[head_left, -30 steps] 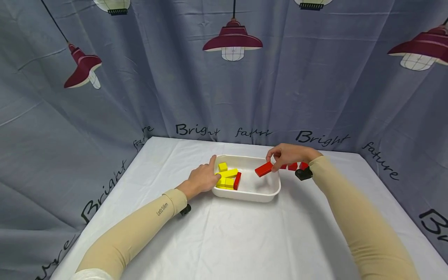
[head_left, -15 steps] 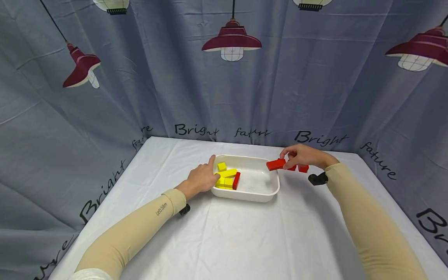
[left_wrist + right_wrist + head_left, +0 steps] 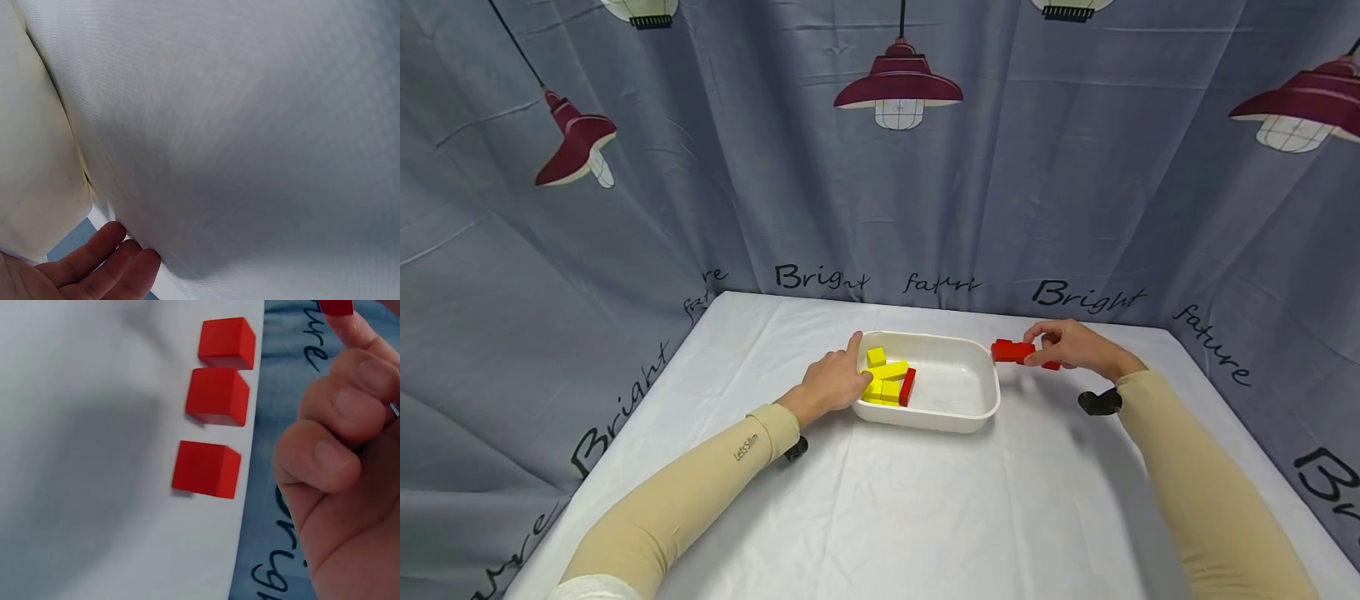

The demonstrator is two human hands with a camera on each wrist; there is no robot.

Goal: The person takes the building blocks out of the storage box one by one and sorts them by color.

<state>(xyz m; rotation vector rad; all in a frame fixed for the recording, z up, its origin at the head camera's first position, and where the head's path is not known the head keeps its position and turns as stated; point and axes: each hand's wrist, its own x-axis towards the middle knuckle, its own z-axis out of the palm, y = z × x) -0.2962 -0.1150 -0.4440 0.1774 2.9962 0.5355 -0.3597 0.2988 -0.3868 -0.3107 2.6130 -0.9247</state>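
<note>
In the head view, a white rectangular container [image 3: 935,422] stands toward the back of the table. My left hand [image 3: 833,383] holds its left rim, thumb over the inside; in the left wrist view the other fingers [image 3: 119,265] lie by its outer wall. Inside are several yellow blocks [image 3: 890,372] and one red block [image 3: 907,387]. My right hand [image 3: 1071,346] pinches a long red block [image 3: 1013,352] between thumb and fingers, just right of the container; only its end shows in the right wrist view. Below it, three red cubes [image 3: 217,395] stand in a row on the table.
A white cloth covers the table [image 3: 925,508]. Behind and at the sides hangs a grey-blue curtain [image 3: 760,167] printed with lamps and lettering. The red cubes sit close to the table's far edge in the right wrist view.
My right hand has moved right with the long red block, from over the container's right part to beyond its right rim. My left hand has stayed on the left rim.
</note>
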